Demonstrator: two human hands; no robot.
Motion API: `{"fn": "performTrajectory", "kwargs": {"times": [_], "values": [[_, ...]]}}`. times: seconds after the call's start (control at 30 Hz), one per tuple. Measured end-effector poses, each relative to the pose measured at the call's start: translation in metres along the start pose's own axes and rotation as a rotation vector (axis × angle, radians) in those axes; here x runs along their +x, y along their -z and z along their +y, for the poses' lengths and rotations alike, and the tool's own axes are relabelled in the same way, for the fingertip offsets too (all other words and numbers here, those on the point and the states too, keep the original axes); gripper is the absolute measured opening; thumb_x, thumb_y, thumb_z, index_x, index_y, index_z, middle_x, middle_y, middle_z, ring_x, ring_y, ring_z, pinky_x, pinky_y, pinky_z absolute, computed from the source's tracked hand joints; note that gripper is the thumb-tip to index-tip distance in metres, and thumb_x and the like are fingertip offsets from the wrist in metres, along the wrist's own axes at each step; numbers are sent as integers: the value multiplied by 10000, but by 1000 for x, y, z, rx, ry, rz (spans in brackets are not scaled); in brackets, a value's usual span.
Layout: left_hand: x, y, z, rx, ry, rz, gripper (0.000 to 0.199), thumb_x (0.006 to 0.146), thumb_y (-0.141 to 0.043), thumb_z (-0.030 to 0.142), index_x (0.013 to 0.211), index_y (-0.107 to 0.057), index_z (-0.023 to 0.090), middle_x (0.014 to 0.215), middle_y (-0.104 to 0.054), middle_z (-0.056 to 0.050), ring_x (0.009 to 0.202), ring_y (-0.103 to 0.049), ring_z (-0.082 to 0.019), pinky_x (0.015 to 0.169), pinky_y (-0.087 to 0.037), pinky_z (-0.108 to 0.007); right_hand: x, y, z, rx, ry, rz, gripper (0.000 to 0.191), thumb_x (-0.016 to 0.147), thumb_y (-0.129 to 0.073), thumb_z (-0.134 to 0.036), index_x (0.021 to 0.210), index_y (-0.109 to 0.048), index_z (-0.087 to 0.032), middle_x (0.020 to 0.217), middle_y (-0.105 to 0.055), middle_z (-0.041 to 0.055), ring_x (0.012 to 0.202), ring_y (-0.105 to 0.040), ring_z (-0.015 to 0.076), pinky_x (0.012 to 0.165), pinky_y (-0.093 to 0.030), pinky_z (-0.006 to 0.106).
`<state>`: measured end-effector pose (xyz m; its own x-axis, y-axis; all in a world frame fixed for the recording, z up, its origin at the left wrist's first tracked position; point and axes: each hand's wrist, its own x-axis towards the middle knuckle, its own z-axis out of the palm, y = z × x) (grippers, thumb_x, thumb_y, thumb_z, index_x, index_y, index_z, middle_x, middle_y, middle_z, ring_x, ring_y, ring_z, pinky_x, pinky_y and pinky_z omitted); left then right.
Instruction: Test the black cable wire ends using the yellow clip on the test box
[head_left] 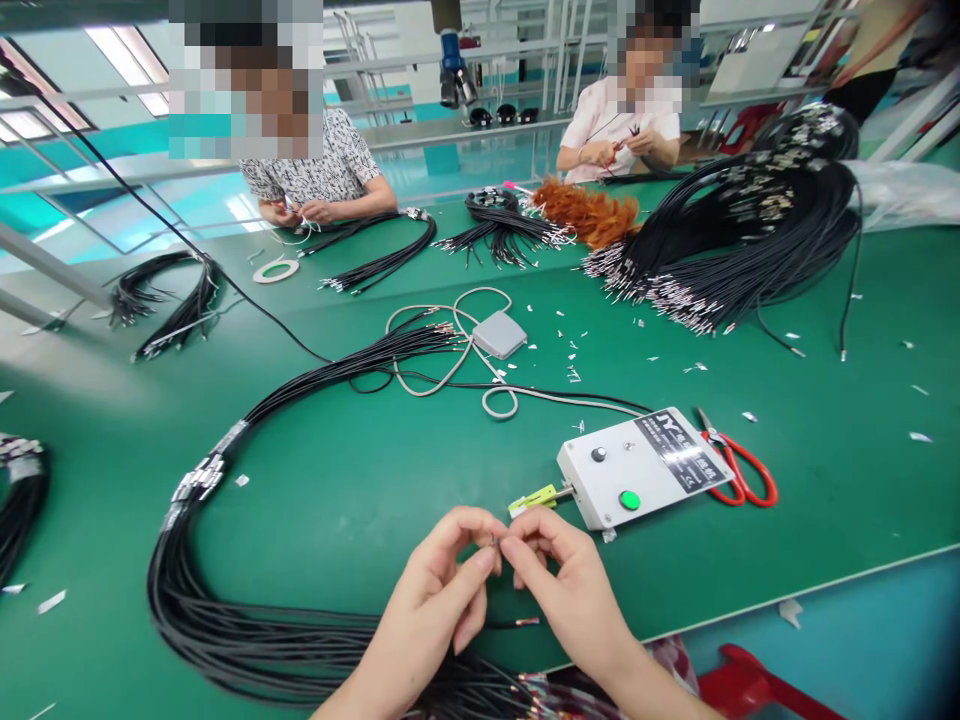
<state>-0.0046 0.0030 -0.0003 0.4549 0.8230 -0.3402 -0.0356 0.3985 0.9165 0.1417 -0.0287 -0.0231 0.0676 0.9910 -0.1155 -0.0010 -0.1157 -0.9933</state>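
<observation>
A tiny metal wire end (496,541) is pinched between the fingertips of the left hand (439,590) and the right hand (562,580), low in the middle of the frame. Both hands are closed on it, thumb against first finger, and their fingertips almost touch each other. The piece is too small for its shape to be told.

The white box (645,465) is set just above and to the right of the hands on the green desk (360,490). A yellow-green clip (534,499) is stuck out from the box's left end, and it points down and left, straight at the hands. The clip tip is very near the pinched wire end, just above it. The right hand is the nearer one to the clip.

A thin black wire (510,624) with a bare copper end is laid flat on the desk under the hands, running left to right. A big loop of black wires (225,630) is spread at the lower left. Red scissors (739,470) are placed right of the box.
</observation>
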Motion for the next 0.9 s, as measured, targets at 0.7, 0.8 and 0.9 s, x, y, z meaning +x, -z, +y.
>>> {"fn": "performTrajectory", "kwargs": {"times": [0.7, 0.8, 0.9], "values": [[11, -6, -14, 283, -75, 108, 338, 859, -621, 481, 740, -543, 174, 538, -328, 94, 469, -274, -73, 435, -192, -189, 2, 47, -16, -1119, 795, 8, 251, 1006, -466, -227, 848, -660, -211, 811, -704, 9, 771, -599, 177, 689, -345, 329], [14, -2, -12, 266, -75, 150, 342, 833, -643, 486, 736, -540, 175, 546, -377, 85, 450, -277, -65, 423, -183, -188, 14, 63, -16, -1206, 816, 33, 123, 969, -551, -205, 990, -673, -203, 993, -739, 19, 979, -611, 195, 815, -350, 347], [19, -2, -9, 217, -76, 175, 351, 807, -661, 490, 732, -532, 173, 565, -428, 75, 432, -283, -52, 412, -187, -180, 24, 74, -10, -1294, 832, 1, 178, 952, -565, -149, 1105, -652, -175, 1098, -736, 34, 1067, -605, 194, 890, -341, 361]]}}
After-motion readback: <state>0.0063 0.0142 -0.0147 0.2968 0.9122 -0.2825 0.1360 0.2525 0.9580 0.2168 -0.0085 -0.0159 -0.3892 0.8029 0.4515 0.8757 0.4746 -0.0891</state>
